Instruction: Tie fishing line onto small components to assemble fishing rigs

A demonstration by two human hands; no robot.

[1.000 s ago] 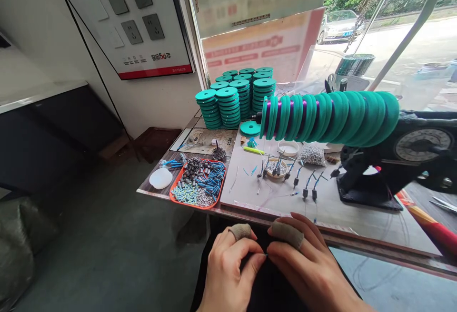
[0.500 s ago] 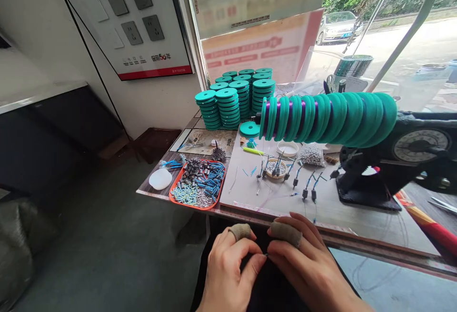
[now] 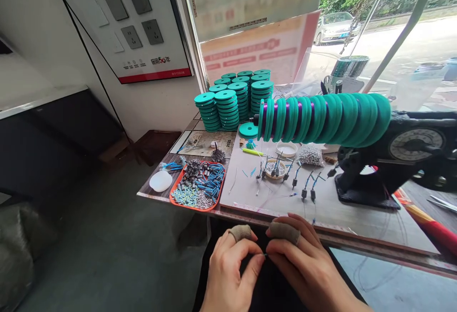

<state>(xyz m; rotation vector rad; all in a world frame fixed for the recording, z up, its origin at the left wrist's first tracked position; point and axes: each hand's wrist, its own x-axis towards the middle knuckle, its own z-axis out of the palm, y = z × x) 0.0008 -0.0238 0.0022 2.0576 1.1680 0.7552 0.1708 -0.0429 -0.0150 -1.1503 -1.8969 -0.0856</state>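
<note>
My left hand (image 3: 232, 267) and my right hand (image 3: 303, 255) meet over my lap, just in front of the table edge. Both pinch at a tiny item between their fingertips, too small to name. Each hand wears a tan finger wrap. Beyond them on the pale board (image 3: 257, 212) lie several dark weights with blue cords (image 3: 304, 193), beside a small round bowl of silvery beads (image 3: 274, 168). To the left sits an orange-rimmed tray (image 3: 197, 207) with blue cord pieces, pale green tubes, dark parts and small metal bits.
A black winding machine (image 3: 369, 189) carries a row of green spools (image 3: 321, 118) above the board. More green spools stand in stacks (image 3: 226, 107) by the window. A bag of grey beads (image 3: 311, 155), a yellow-green tool (image 3: 252, 151) and a white round lid (image 3: 160, 180) lie about.
The view has shifted slightly. My two hands keep almost the same pinched pose, fingertips close together.
</note>
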